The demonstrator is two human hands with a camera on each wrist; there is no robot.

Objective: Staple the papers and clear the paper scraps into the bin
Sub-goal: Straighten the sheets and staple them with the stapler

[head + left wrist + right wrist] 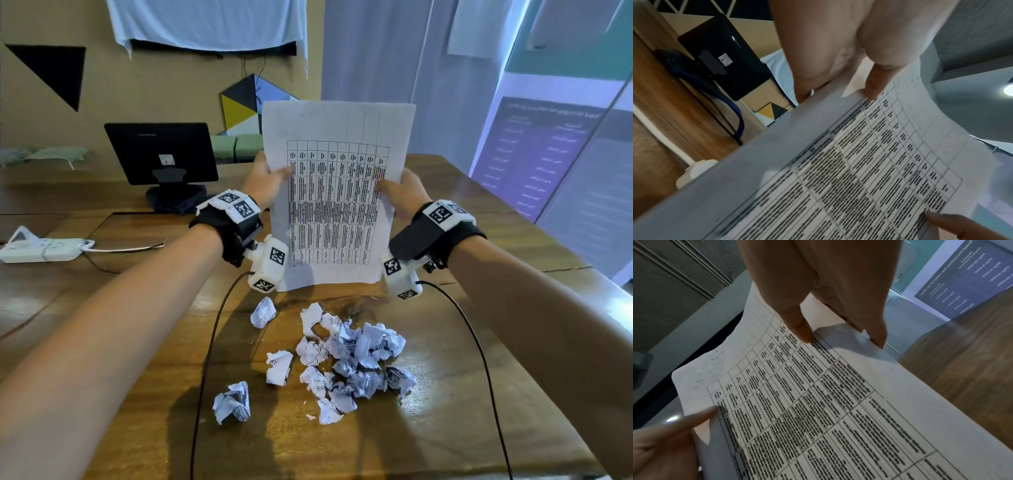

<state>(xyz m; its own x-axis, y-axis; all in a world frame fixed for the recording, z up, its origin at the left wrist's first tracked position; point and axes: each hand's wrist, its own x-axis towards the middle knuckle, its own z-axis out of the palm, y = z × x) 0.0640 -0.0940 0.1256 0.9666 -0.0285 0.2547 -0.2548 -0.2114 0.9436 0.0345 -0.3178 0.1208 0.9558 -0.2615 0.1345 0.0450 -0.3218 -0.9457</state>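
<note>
I hold a sheaf of printed papers point(337, 195) upright above the wooden table point(479, 394), its lower edge just over the tabletop. My left hand point(265, 178) pinches the left edge, thumb on the printed table. My right hand point(402, 192) pinches the right edge the same way. In the left wrist view the left thumb point(875, 82) presses the papers point(859, 178). In the right wrist view the right thumb point(797, 324) lies on the papers point(828, 402). A heap of crumpled paper scraps point(349, 359) lies on the table nearer me. No stapler or bin is in view.
A black monitor point(161, 154) stands at the back left of the table. A white power strip point(44, 248) lies at the left edge. Two black cables point(209, 359) trail from my wrists across the table. Stray scraps point(233, 402) lie left of the heap.
</note>
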